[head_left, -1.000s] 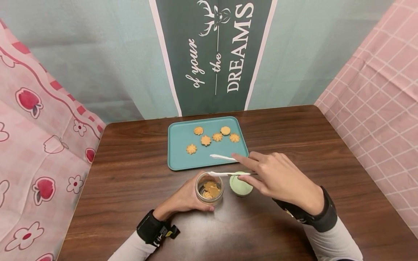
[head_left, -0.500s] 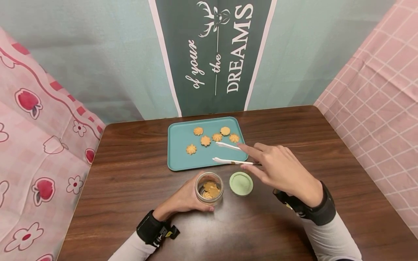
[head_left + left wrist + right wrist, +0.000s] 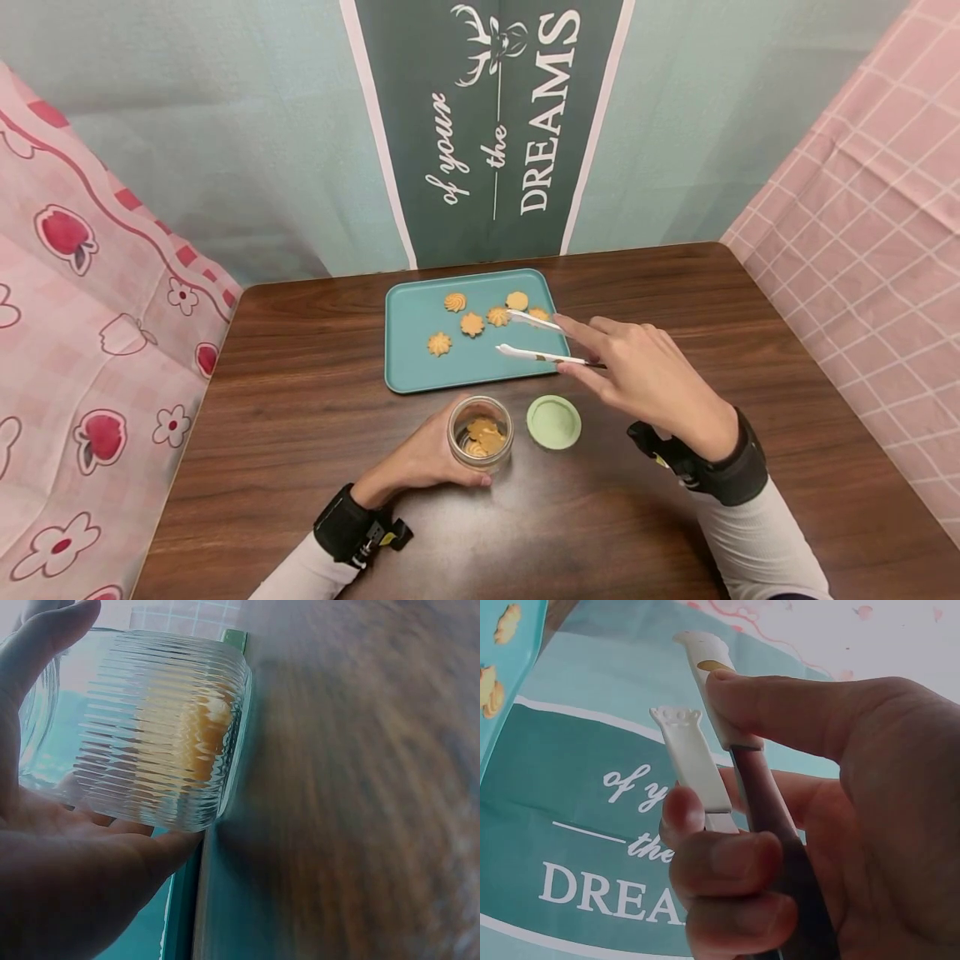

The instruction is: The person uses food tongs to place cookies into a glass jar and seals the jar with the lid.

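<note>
A pair of white tongs [image 3: 534, 337] is held in the right hand [image 3: 651, 379], with the index finger laid on the upper arm and the thumb under the lower arm. The two arms of the tongs are spread apart, and nothing is seen between their tips. In the head view, the tips are positioned over the right part of the teal tray [image 3: 420, 367]; the upper tip lies just beside the biscuit [image 3: 538, 314] at the tray's 3 o'clock edge. In the right wrist view, the tongs [image 3: 705, 742] are seen gripped by the curled fingers [image 3: 727, 870].

A ribbed glass jar [image 3: 480, 433] is gripped by the left hand [image 3: 420, 458], the palm and fingers being wrapped round its 9 o'clock side. The jar stands upright on the bench [image 3: 300, 467], at 6 o'clock from the tray and apart from it. Biscuits are contained in the jar, as is confirmed by the yellow mass behind the glass [image 3: 161, 731] in the left wrist view.

A round green lid [image 3: 553, 422] lies flat on the bench at 3 o'clock from the jar, just beside it. Five further biscuits are spread across the far half of the tray, one of them [image 3: 439, 342] set apart toward 8 o'clock.

A dark banner [image 3: 487, 125] with white lettering hangs at 12 o'clock behind the bench.
</note>
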`<move>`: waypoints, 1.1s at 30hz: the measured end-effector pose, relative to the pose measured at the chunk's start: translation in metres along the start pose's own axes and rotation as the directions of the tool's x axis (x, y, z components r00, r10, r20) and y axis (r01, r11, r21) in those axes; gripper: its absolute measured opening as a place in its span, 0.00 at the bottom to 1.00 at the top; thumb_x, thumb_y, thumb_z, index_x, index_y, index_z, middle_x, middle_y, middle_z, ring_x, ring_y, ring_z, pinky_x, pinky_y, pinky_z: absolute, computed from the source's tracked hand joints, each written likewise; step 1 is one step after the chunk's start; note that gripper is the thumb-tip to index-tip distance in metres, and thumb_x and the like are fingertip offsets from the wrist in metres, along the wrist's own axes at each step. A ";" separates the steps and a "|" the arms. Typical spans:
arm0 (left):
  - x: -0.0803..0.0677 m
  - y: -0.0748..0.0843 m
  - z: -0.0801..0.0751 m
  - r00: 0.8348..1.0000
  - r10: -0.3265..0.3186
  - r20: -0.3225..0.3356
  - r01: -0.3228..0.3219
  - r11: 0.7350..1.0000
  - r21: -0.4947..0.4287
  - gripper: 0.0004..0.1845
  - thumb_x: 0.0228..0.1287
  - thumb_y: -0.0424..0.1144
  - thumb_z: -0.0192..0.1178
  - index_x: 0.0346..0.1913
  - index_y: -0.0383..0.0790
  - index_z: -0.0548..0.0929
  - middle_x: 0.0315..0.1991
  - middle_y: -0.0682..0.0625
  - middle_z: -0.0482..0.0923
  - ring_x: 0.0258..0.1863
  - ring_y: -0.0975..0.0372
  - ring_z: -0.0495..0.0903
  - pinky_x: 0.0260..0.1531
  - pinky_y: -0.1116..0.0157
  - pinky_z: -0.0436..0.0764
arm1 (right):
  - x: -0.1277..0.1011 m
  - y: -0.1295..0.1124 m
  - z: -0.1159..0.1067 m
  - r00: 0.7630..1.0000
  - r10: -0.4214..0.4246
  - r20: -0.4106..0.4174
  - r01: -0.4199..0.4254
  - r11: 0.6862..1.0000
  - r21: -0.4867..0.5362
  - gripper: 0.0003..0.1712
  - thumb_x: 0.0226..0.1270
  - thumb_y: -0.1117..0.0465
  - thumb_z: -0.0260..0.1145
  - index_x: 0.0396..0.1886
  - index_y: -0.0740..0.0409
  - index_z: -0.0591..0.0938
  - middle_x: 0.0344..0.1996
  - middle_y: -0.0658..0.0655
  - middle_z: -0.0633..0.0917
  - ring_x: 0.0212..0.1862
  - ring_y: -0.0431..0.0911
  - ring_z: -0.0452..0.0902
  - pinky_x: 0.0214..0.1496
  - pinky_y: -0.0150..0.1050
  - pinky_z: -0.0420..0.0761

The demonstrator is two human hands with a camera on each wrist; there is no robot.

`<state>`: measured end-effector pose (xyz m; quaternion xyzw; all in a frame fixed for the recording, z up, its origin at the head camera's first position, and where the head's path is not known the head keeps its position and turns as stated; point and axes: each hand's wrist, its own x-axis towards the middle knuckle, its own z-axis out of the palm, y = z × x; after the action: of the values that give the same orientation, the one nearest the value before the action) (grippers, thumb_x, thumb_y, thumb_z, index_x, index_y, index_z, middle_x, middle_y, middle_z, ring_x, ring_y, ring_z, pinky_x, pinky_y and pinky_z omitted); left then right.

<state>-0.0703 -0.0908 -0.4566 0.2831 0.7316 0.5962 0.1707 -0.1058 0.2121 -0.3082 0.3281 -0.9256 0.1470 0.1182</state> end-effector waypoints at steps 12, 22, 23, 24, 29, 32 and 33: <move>0.001 0.003 -0.001 1.000 -0.027 0.000 0.027 0.999 -0.021 0.47 0.44 0.31 0.86 0.69 0.47 0.73 0.63 0.52 0.80 0.65 0.56 0.78 0.72 0.60 0.72 | 0.006 0.011 0.005 0.997 0.065 0.034 -0.066 0.998 0.013 0.28 0.68 0.53 0.77 0.65 0.54 0.84 0.23 0.46 0.76 0.22 0.38 0.67 0.20 0.36 0.64; 0.000 0.001 0.000 0.999 -0.032 0.006 0.032 0.999 -0.030 0.47 0.44 0.30 0.86 0.69 0.48 0.73 0.63 0.54 0.80 0.65 0.58 0.77 0.72 0.62 0.72 | 0.011 0.022 0.010 0.994 0.099 0.040 -0.099 0.995 -0.001 0.30 0.68 0.53 0.76 0.68 0.57 0.83 0.23 0.49 0.77 0.21 0.39 0.67 0.21 0.38 0.65; 0.000 0.001 0.000 1.000 -0.030 0.007 0.030 0.999 -0.030 0.47 0.44 0.30 0.86 0.69 0.48 0.73 0.63 0.54 0.80 0.66 0.58 0.77 0.72 0.62 0.72 | 0.011 0.023 0.010 0.994 0.103 0.041 -0.103 0.995 -0.005 0.31 0.68 0.52 0.76 0.68 0.57 0.83 0.23 0.49 0.77 0.21 0.39 0.67 0.21 0.38 0.65; 0.000 0.001 0.000 1.000 -0.028 0.009 0.028 0.999 -0.029 0.47 0.44 0.30 0.86 0.69 0.48 0.73 0.63 0.54 0.79 0.66 0.58 0.77 0.72 0.62 0.72 | 0.012 0.024 0.011 0.994 0.106 0.041 -0.106 0.994 -0.009 0.31 0.68 0.52 0.76 0.68 0.57 0.83 0.23 0.49 0.77 0.21 0.40 0.67 0.21 0.38 0.65; 0.000 0.001 0.000 1.000 -0.025 0.011 0.025 0.999 -0.024 0.47 0.44 0.30 0.86 0.69 0.48 0.73 0.64 0.53 0.80 0.66 0.57 0.77 0.72 0.61 0.72 | 0.013 0.027 0.012 0.992 0.122 0.046 -0.121 0.992 -0.026 0.31 0.68 0.51 0.76 0.68 0.55 0.83 0.23 0.48 0.77 0.21 0.40 0.69 0.21 0.39 0.66; 0.000 0.001 -0.001 1.000 -0.027 0.010 0.028 0.999 -0.025 0.47 0.45 0.31 0.86 0.69 0.48 0.73 0.63 0.53 0.80 0.66 0.57 0.77 0.72 0.60 0.72 | 0.013 0.029 0.014 0.990 0.128 0.051 -0.127 0.991 -0.030 0.32 0.68 0.50 0.76 0.68 0.55 0.83 0.23 0.48 0.78 0.21 0.41 0.69 0.21 0.39 0.67; 0.000 0.001 -0.001 1.000 -0.026 0.010 0.027 0.999 -0.026 0.46 0.45 0.31 0.86 0.69 0.48 0.73 0.63 0.52 0.80 0.66 0.56 0.77 0.72 0.60 0.72 | 0.014 0.029 0.014 0.990 0.131 0.054 -0.129 0.991 -0.031 0.32 0.68 0.50 0.76 0.68 0.55 0.83 0.23 0.48 0.78 0.21 0.41 0.70 0.21 0.39 0.68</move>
<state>-0.0704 -0.0913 -0.4553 0.2741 0.7267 0.6018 0.1860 -0.1369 0.2210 -0.3228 0.2694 -0.9499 0.1323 0.0869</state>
